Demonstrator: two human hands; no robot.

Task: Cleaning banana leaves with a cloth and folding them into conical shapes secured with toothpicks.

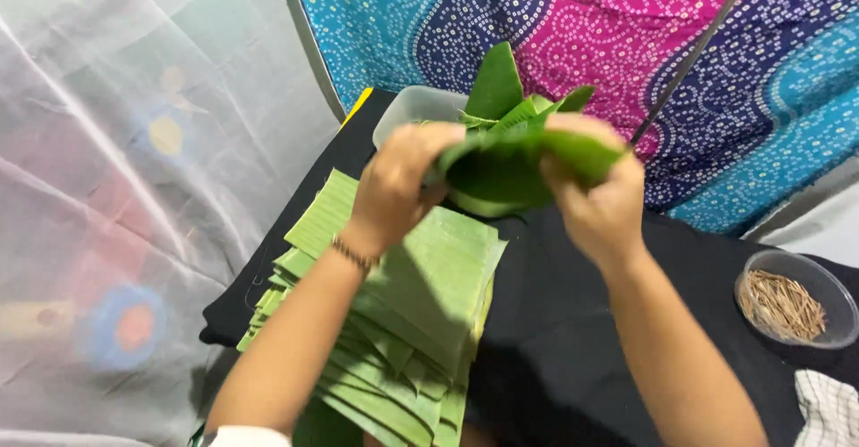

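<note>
Left hand (pixel 394 187) and right hand (pixel 601 204) fold leaf (pixel 506 165); tub (pixel 413 107) half hidden.

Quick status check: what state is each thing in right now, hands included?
left hand: gripping the folded leaf
right hand: gripping the folded leaf
folded leaf: curled, held up
leaf stack: piled flat, fanned out
plastic tub: open, holds shaped leaves
bowl: open, holds thin sticks

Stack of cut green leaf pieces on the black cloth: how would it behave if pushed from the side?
The leaf stack already lies fanned and uneven, so layers would likely slide apart. Pieces look thin and probably floppy: the leaf bends easily between the left hand and right hand.
</note>
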